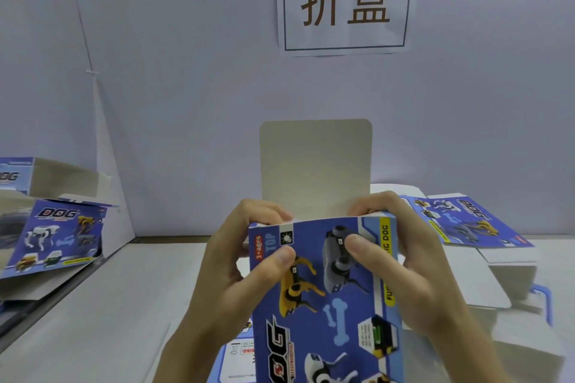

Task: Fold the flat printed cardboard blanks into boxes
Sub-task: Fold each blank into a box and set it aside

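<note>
- White table (109,305) and pale wall (186,87) frame the work. Above the table, close to the person, the printed box (326,289) is held up with its blue front facing the camera.
- Its grey tuck flap (315,165) stands upright from the box's far top edge, so the top end is not yet closed. The bottom end is out of view.
- The left hand (224,274) grips the box's left side and the right hand (413,264) its right side. Both thumbs (280,258) press on the front, and the fingers curl over the top edge.
- Judged step: closing the top, the fingers apparently pressing the small side flaps inward.
- The next move likely calls for bending the tuck flap forward along its crease and slipping its lip behind the front panel, with the body kept square.
- Under the box lies another blank (236,354).
- Right of the box sits a stack of flat blanks (466,224).
- Left of the box stand printed boxes (59,236) that look already formed.
- Above the box, a paper sign (345,0) hangs on the wall.
</note>
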`<state>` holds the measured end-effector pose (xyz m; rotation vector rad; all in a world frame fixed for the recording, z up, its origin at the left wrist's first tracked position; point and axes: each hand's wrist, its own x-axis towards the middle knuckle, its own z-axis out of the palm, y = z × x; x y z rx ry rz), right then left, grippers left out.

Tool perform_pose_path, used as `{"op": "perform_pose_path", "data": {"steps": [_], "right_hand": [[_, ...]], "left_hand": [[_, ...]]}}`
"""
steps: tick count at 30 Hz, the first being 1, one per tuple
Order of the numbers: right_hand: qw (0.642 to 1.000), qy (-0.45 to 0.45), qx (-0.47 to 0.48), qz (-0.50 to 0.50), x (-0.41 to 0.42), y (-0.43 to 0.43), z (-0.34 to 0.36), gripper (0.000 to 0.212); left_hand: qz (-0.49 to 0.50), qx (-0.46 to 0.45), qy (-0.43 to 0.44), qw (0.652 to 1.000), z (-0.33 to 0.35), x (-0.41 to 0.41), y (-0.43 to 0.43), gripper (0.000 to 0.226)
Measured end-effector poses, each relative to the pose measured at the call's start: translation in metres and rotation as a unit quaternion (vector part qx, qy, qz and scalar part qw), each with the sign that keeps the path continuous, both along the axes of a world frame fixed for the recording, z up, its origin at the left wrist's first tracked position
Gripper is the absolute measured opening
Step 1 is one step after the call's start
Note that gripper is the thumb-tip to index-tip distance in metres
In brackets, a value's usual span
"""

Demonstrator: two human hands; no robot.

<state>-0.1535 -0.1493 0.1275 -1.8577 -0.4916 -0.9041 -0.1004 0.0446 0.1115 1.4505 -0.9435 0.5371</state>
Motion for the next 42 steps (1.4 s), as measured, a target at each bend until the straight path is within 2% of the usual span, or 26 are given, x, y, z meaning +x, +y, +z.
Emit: {"op": "perform_pose_path", "data": {"steps": [4,7,10,13,17,20,23,25,30,35,37,39,41,42], "right_hand": [[0.997,-0.042,0.026,-0.056,0.007,0.005,-0.003,0.028],[0.986,-0.103,0.029,-0.126,0.012,0.009,-0.004,0.031],[0.989,-0.104,-0.014,-0.108,0.010,0.015,-0.008,0.035],[0.994,-0.071,-0.016,-0.079,0.008,0.019,-0.010,0.032],[0.994,-0.080,-0.026,-0.073,0.014,0.015,-0.013,0.027],[0.993,-0.072,-0.054,-0.075,0.019,0.012,-0.017,0.027],[0.991,-0.065,-0.076,-0.084,0.022,0.010,-0.019,0.035],[0.991,-0.064,-0.079,-0.080,0.023,0.009,-0.019,0.039],[0.989,-0.085,-0.090,-0.075,0.023,0.008,-0.017,0.040],[0.988,-0.067,-0.087,-0.106,0.020,0.006,-0.015,0.047],[0.995,-0.070,-0.051,-0.045,0.015,0.005,-0.011,0.037],[0.992,-0.105,0.069,0.023,0.011,0.005,-0.005,0.035],[0.975,-0.153,0.159,0.002,0.009,-0.003,-0.001,0.049],[0.971,-0.168,0.166,-0.036,0.009,-0.009,0.000,0.053]], "left_hand": [[0.082,0.005,0.002,0.997,0.001,0.003,-0.003,0.045],[0.160,0.080,-0.108,0.978,0.006,-0.001,-0.009,0.071],[0.178,0.134,-0.108,0.969,0.002,-0.010,-0.022,0.111],[0.201,0.147,-0.098,0.964,-0.004,-0.012,-0.025,0.124],[0.225,0.168,-0.088,0.956,0.001,-0.004,-0.010,0.125],[0.270,0.199,-0.128,0.933,0.000,0.000,-0.009,0.122],[0.286,0.222,-0.121,0.924,-0.003,0.001,-0.015,0.125],[0.291,0.219,-0.122,0.924,-0.004,0.001,-0.018,0.118],[0.273,0.165,-0.176,0.931,-0.001,-0.004,-0.018,0.078],[0.272,0.155,-0.209,0.926,0.001,-0.002,-0.019,0.071],[0.269,0.156,-0.231,0.922,0.000,0.000,-0.022,0.071],[0.267,0.163,-0.265,0.912,-0.001,0.000,-0.024,0.071],[0.258,0.189,-0.285,0.904,-0.002,-0.002,-0.025,0.070],[0.254,0.201,-0.290,0.901,-0.003,-0.003,-0.026,0.070]]}}
